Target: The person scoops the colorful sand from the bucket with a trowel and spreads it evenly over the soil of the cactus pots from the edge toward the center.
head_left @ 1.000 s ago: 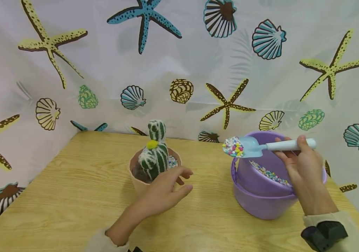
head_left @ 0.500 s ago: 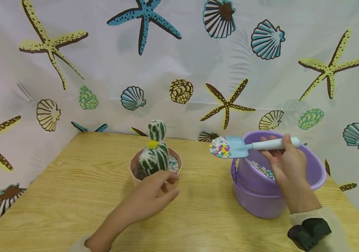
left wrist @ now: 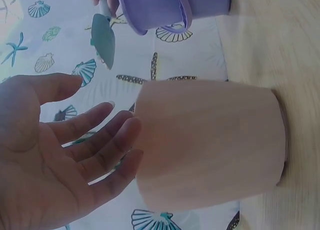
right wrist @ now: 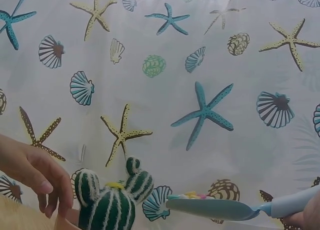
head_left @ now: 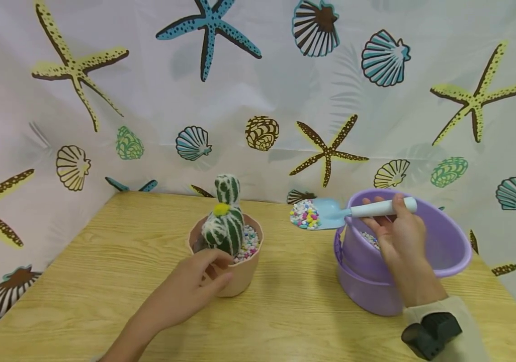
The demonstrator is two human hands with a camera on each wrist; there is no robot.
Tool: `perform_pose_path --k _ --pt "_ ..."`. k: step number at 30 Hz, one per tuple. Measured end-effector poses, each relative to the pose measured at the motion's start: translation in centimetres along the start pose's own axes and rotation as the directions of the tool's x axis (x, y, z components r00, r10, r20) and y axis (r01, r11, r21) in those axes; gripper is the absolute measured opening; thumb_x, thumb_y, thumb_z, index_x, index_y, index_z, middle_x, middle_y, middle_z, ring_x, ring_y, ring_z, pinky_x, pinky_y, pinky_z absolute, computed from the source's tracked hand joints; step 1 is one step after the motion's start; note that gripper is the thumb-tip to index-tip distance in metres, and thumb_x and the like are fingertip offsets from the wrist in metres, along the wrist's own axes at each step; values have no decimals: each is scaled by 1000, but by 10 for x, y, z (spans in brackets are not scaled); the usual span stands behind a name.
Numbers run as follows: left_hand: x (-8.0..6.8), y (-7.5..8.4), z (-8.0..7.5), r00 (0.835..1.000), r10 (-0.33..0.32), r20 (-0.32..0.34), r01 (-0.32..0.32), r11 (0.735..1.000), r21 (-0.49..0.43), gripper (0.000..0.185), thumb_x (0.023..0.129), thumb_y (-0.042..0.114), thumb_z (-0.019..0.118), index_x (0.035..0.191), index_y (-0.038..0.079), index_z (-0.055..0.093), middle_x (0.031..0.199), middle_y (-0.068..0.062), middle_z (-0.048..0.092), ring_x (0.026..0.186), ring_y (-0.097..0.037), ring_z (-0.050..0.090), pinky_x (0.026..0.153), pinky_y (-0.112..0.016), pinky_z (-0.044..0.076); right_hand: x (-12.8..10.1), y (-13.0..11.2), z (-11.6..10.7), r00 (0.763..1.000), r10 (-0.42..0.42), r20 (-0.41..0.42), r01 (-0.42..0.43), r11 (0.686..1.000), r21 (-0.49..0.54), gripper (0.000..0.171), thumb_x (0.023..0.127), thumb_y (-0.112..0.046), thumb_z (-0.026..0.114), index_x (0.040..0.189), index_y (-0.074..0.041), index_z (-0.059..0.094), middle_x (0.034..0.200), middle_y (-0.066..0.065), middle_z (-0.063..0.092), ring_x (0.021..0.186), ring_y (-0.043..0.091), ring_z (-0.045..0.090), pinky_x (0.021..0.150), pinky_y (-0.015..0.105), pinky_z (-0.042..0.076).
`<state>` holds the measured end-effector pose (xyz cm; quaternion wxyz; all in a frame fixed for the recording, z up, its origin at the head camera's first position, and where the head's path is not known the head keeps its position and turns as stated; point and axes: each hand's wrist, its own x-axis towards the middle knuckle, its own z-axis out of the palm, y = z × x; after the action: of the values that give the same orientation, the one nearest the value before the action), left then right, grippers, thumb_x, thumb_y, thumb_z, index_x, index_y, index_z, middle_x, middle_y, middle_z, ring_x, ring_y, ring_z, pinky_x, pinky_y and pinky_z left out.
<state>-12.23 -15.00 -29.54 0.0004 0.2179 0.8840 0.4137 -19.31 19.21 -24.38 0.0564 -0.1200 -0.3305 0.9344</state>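
Pale blue plastic scoop (head_left: 330, 213) is held level by the right hand (head_left: 398, 236), whose fingers and thumb are curled round its white handle; the blade carries a heap of multicoloured pebbles (head_left: 304, 215) and hangs between the purple bucket (head_left: 421, 261) and the pink pot (head_left: 242, 274). More pebbles lie inside the bucket, though most of that fill is hidden behind the hand. The pot stands on the wooden table (head_left: 104, 261) and holds a green-and-white striped cactus (head_left: 225, 226) with pebbles beside it. Left hand (head_left: 190, 289) sits at the pot's near side, fingers loosely spread and holding nothing; contact with the wall appears light in the left wrist view, but cannot be confirmed.
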Motion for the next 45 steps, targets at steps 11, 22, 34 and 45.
perform_pose_path --k 11,22,34,45 --pt "-5 -15 -17 988 -41 -149 50 997 60 30 94 24 60 116 3 58 112 -12 59 91 -16 57 73 -31 49 -6 10 10 999 -12 42 12 1000 10 24 101 -25 37 123 -15 37 106 13 47 113 29 52 103 48 36" --pt "5 -42 -23 966 -142 -218 140 990 -22 61 89 29 67 137 0 40 133 -20 41 110 -30 45 84 -41 46 -8 20 19 998 10 61 -9 1000 -16 19 101 -25 35 114 -12 39 105 12 49 121 30 47 108 46 33" --pt "28 -65 -21 988 -109 -112 99 991 -91 94 80 35 76 150 7 20 156 -20 12 141 -42 17 104 -64 29 -12 35 28 997 -20 78 31 990 -136 23 102 -27 32 111 -7 39 113 11 40 130 35 41 106 46 35" --pt "35 -80 -16 992 -124 15 125 983 -137 110 81 39 75 154 9 -1 158 -21 0 144 -42 15 111 -59 25 -15 43 31 996 -24 84 38 985 -166 21 102 -27 32 107 -9 39 111 11 42 117 31 50 103 45 40"
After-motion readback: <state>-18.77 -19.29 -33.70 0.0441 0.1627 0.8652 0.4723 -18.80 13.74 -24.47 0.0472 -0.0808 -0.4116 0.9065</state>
